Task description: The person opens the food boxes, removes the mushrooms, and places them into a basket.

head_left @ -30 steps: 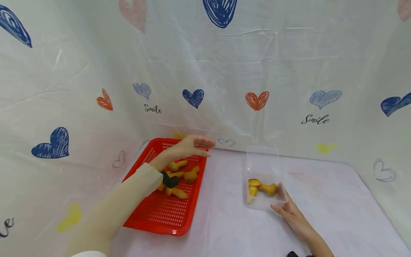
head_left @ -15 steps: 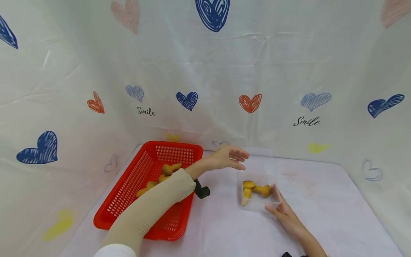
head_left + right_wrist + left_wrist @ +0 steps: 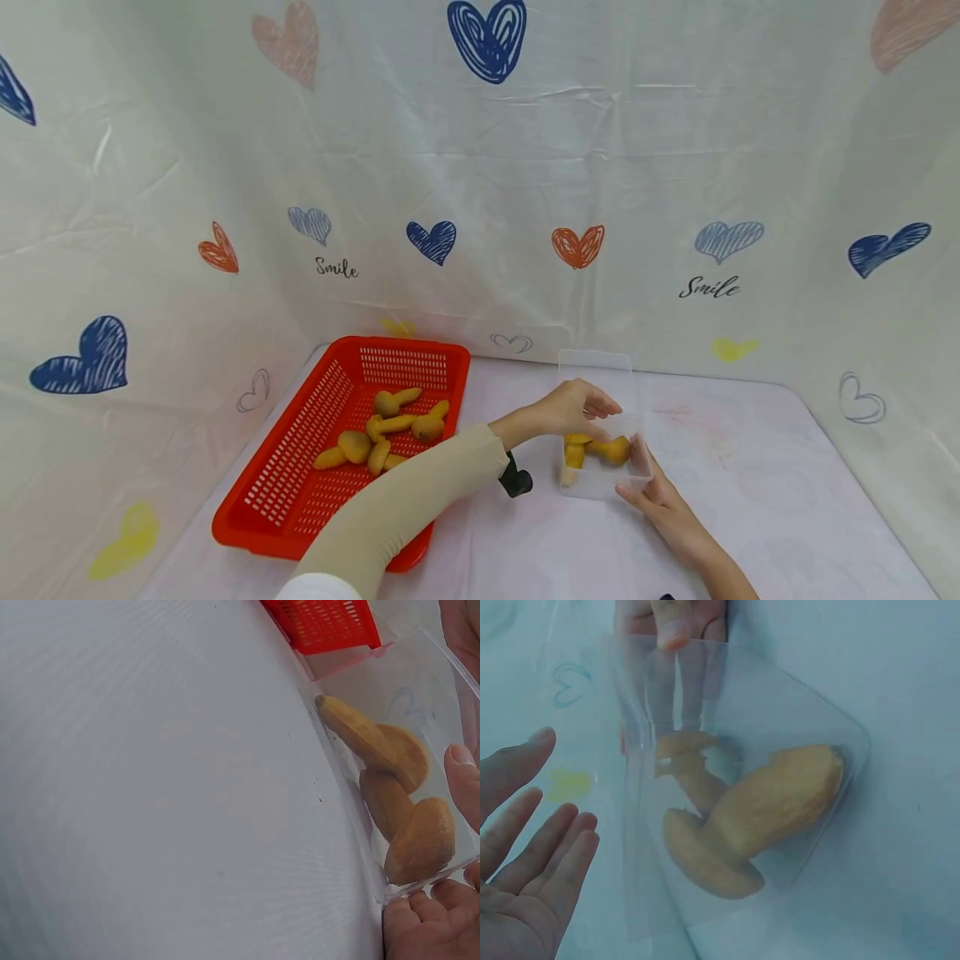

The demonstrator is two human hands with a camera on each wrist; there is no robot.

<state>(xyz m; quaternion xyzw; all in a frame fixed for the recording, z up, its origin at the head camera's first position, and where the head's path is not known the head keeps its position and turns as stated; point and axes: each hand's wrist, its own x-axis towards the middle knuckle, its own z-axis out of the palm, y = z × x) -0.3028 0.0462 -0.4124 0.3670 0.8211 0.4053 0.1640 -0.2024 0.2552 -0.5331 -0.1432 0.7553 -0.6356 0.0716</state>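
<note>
A clear plastic box [image 3: 600, 487] with a raised lid [image 3: 596, 360] stands on the table. Inside lie two yellow-brown mushrooms, one pale-stemmed at the left [image 3: 573, 454] and one lying sideways [image 3: 617, 451]; both show large through the plastic in the left wrist view. My right hand [image 3: 667, 508] grips the box by its near right corner, thumb in front and fingers along the side. Over the box is my left hand [image 3: 573, 408], its fingers loosely extended and holding nothing; in the left wrist view that hand [image 3: 532, 877] is spread beside the box.
To the left a red perforated basket [image 3: 258, 492] holds several more mushrooms [image 3: 354, 447], partly covered by the left sleeve [image 3: 405, 500]. A white sheet printed with hearts [image 3: 510, 183] hangs behind the table and down its left side.
My left hand has moved right from the red basket to above the clear box and lowered toward it. The right hand keeps its grip on the box. The head view has shifted slightly.
</note>
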